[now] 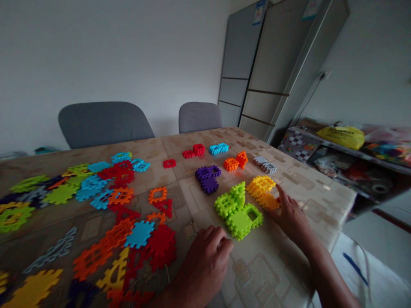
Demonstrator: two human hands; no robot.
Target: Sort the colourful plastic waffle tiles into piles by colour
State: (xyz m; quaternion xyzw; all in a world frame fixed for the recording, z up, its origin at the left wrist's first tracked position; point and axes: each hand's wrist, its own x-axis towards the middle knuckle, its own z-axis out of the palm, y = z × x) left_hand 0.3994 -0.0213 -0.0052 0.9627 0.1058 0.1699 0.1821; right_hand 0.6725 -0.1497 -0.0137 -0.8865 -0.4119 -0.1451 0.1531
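Observation:
My right hand (291, 216) is at the right side of the table, its thumb and fingers around the near edge of the yellow interlocking plastic building pieces (261, 186). My left hand (208, 252) rests curled on the tabletop with its fingers closed; nothing shows in it, though its palm side is hidden. Just beyond the left hand lies a pile of lime green building pieces (240, 220), one standing upright. Behind these sit purple pieces (208, 177), orange pieces (233, 163) and grey pieces (265, 164).
Mixed loose pieces, including a red one (162, 246) and a blue one (140, 234), spread over the left of the patterned table (257, 273). Farther back are red stacks (198, 149) and a blue stack (218, 148). Two grey chairs (105, 124) stand behind the table.

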